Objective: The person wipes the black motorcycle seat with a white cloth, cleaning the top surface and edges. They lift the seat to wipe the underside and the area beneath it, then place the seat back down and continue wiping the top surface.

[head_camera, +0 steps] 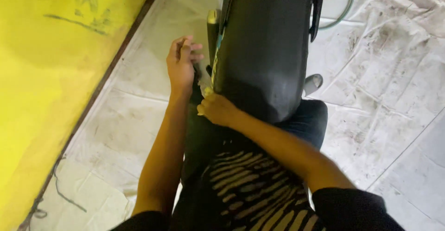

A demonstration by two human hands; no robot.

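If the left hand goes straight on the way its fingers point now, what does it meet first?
The left hand points up the picture and slightly right, along the side of the black motorcycle seat. It would probably first meet the silver bar beside the seat, though depth is unclear.

Dim, soft blur (yellowish cast left)

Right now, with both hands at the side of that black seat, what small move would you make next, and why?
Probably press the right hand more firmly against the lower edge of the black seat, where it already rests holding something small and pale that is too hidden to identify. The left hand is raised beside the seat with fingers bent, so the work sits in that narrow gap.
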